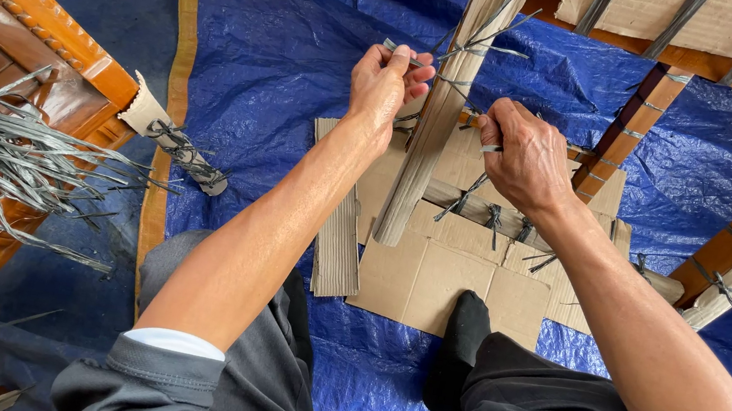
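Strapping (426, 62), grey and thin, runs crosswise between our two hands, around the cardboard-wrapped wooden rail (438, 110) that stands slanted away from us over the blue tarp (283, 48). Our left hand (386, 83) pinches one end just left of the rail; our right hand (523, 157) pinches the other end, right and slightly lower.

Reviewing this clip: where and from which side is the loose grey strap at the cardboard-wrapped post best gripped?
Grip the strap at its free end, left of the post, coming in from the left as the left hand does. That end sticks out clear of the cardboard, while the rest lies tight against the post near the right hand, leaving little to pinch.
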